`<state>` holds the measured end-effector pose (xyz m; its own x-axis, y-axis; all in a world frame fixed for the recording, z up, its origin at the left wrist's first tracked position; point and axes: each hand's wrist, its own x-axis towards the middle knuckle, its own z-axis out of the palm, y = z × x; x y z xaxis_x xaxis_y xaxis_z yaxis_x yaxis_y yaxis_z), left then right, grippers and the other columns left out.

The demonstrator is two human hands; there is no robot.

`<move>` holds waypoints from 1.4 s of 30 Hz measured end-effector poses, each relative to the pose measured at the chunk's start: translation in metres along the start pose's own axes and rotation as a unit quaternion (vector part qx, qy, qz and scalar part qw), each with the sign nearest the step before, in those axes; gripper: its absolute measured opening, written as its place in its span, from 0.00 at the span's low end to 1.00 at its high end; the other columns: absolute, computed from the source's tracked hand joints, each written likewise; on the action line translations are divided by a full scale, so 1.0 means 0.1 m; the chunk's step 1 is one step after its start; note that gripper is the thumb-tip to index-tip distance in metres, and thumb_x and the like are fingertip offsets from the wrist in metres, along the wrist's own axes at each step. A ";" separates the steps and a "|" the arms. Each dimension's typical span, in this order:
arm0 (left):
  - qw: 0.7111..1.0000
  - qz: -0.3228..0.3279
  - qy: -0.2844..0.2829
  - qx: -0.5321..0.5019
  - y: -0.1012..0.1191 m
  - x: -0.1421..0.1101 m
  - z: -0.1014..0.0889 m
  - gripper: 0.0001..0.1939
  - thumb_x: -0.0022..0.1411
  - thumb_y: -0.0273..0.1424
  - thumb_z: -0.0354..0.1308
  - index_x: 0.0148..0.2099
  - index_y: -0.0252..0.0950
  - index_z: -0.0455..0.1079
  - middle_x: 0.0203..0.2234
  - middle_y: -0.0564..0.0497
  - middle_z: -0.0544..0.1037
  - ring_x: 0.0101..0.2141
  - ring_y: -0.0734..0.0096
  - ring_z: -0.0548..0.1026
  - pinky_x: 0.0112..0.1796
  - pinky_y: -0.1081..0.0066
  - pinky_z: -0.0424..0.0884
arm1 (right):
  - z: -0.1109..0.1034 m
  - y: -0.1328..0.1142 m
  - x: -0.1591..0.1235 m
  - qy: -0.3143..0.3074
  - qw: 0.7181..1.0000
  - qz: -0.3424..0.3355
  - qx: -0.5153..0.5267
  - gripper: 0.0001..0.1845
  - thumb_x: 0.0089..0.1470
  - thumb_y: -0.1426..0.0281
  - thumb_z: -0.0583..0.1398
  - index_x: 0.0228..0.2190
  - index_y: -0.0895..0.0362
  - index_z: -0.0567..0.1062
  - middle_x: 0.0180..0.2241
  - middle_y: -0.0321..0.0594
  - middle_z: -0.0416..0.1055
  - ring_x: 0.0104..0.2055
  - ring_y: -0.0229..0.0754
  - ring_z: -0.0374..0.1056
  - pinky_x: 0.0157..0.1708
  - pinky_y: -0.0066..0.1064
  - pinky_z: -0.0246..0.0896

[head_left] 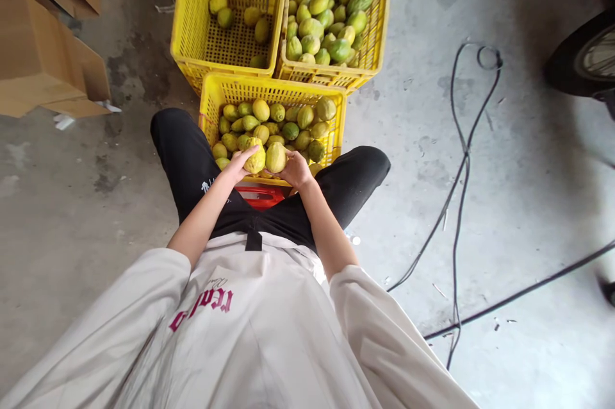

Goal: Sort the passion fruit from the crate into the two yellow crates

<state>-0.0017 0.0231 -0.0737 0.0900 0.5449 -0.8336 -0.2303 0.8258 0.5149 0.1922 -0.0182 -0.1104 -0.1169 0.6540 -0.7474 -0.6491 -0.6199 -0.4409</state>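
My left hand is closed around a bumpy yellow fruit. Right beside it, a smoother, pale yellow fruit is gripped by my right hand. Both are held side by side over the near edge of a yellow plastic crate, which stands between my knees. Inside that crate lie several oval yellow and green fruits, whose exact kind I cannot tell. The undersides of the two held fruits are hidden.
Two more yellow crates stand behind: the left crate has a few fruits, the right crate a large pile. Cardboard boxes are at left. A black cable lies on the floor at right, near a wheel. Something red shows below me.
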 end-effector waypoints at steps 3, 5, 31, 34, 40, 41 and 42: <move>1.000 0.000 -0.002 -0.005 -0.01 0.00 -0.02 0.27 0.70 0.41 0.88 0.61 0.39 0.81 0.40 0.48 0.93 0.43 0.57 0.96 0.34 0.71 0.80 | 0.02 0.02 -0.01 0.015 0.999 -0.028 -0.030 0.19 0.63 0.63 0.74 0.52 0.43 0.77 0.53 0.36 0.90 0.67 0.59 0.86 0.66 0.55 0.92; 1.000 -0.007 -0.003 -0.004 -0.03 -0.02 -0.02 0.36 0.61 0.40 0.94 0.63 0.41 0.80 0.40 0.50 0.93 0.43 0.55 0.96 0.37 0.70 0.83 | 0.03 0.03 -0.02 0.028 0.998 -0.034 -0.045 0.16 0.67 0.65 0.73 0.54 0.44 0.79 0.51 0.35 0.89 0.62 0.54 0.86 0.59 0.44 0.92; 0.998 0.011 -0.056 -0.031 -0.15 0.09 -0.08 0.29 0.58 0.28 0.92 0.52 0.39 0.79 0.44 0.47 0.93 0.55 0.50 0.95 0.55 0.62 0.90 | -0.10 -0.04 -0.05 -0.040 0.996 -0.062 -0.052 0.31 0.47 0.61 0.83 0.50 0.45 0.81 0.52 0.38 0.89 0.60 0.59 0.87 0.54 0.47 0.94; 0.999 0.014 -0.051 0.007 -0.15 0.06 -0.06 0.29 0.57 0.27 0.91 0.52 0.39 0.78 0.45 0.46 0.94 0.54 0.50 0.95 0.53 0.64 0.87 | -0.12 -0.03 -0.07 -0.049 0.995 -0.060 -0.060 0.33 0.47 0.64 0.83 0.52 0.43 0.79 0.56 0.35 0.87 0.63 0.57 0.85 0.61 0.51 0.93; 0.997 -0.005 -0.062 -0.055 -0.07 0.07 -0.01 0.18 0.81 0.34 0.63 0.67 0.38 0.82 0.48 0.44 0.95 0.60 0.48 0.94 0.56 0.61 0.90 | -0.11 0.00 -0.03 -0.021 0.997 -0.068 -0.042 0.34 0.50 0.68 0.82 0.52 0.41 0.75 0.61 0.31 0.82 0.70 0.55 0.80 0.74 0.61 0.86; 0.996 -0.010 -0.064 -0.065 -0.06 0.07 -0.01 0.21 0.81 0.33 0.59 0.70 0.37 0.81 0.49 0.43 0.95 0.62 0.47 0.93 0.57 0.60 0.91 | -0.11 0.00 -0.02 -0.011 0.997 -0.066 -0.038 0.32 0.52 0.67 0.81 0.53 0.41 0.75 0.61 0.32 0.82 0.71 0.56 0.79 0.74 0.61 0.85; 0.995 -0.011 -0.065 -0.069 -0.06 0.07 -0.01 0.22 0.81 0.33 0.58 0.71 0.37 0.80 0.50 0.43 0.96 0.63 0.46 0.93 0.57 0.59 0.91 | -0.11 -0.01 0.00 -0.005 0.997 -0.065 -0.032 0.30 0.54 0.65 0.79 0.53 0.41 0.75 0.60 0.33 0.83 0.72 0.57 0.79 0.74 0.62 0.85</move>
<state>-0.0002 0.0222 -0.0830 0.2188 0.5484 -0.8071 -0.3578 0.8146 0.4565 0.2010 -0.0224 -0.1156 -0.0428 0.7342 -0.6776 -0.6095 -0.5566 -0.5645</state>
